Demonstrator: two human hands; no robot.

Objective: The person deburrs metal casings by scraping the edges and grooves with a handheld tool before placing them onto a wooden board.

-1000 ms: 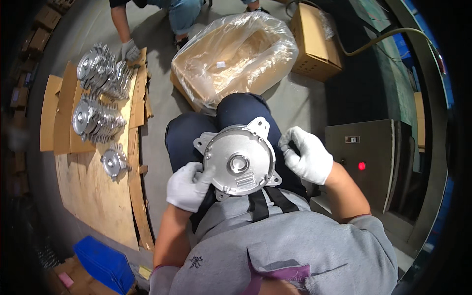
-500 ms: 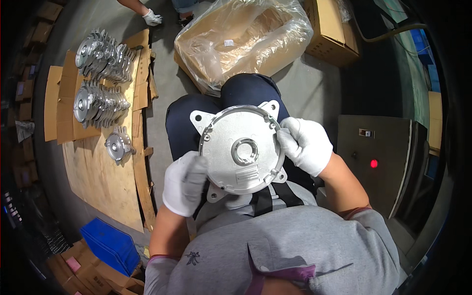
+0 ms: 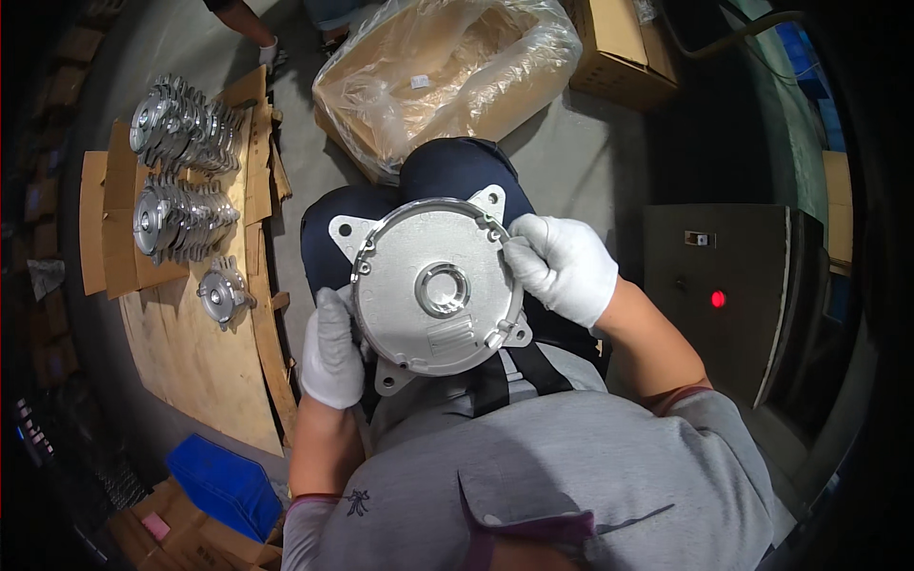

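Note:
Above my lap I hold a round silver metal end cover [image 3: 400, 252], tilted a little, with several holed lugs around its rim and a ring-shaped hub near its middle. My right hand [image 3: 566, 271], in a white glove, is closed on the cover's right edge, with fingers curled at the rim. At the left edge is my gloved left hand [image 3: 333, 357], its thumb pointing up beside the rim. The cover hides most of that hand's fingers; it appears to grip the edge from behind.
Similar covers [image 3: 186, 219] stand in two rows on a wooden board [image 3: 195, 366] at left, with a single cover [image 3: 222, 293] nearby. A plastic-lined carton [image 3: 352, 114] lies ahead. A blue bin [image 3: 224, 485] sits lower left, a dark cabinet [image 3: 719, 257] right. Another person's gloved hand [image 3: 269, 55] shows far off.
My left hand has shifted from in front of the cover's left side to its edge, fingers now behind it. The whole scene has slid slightly left in view. My right hand keeps its hold.

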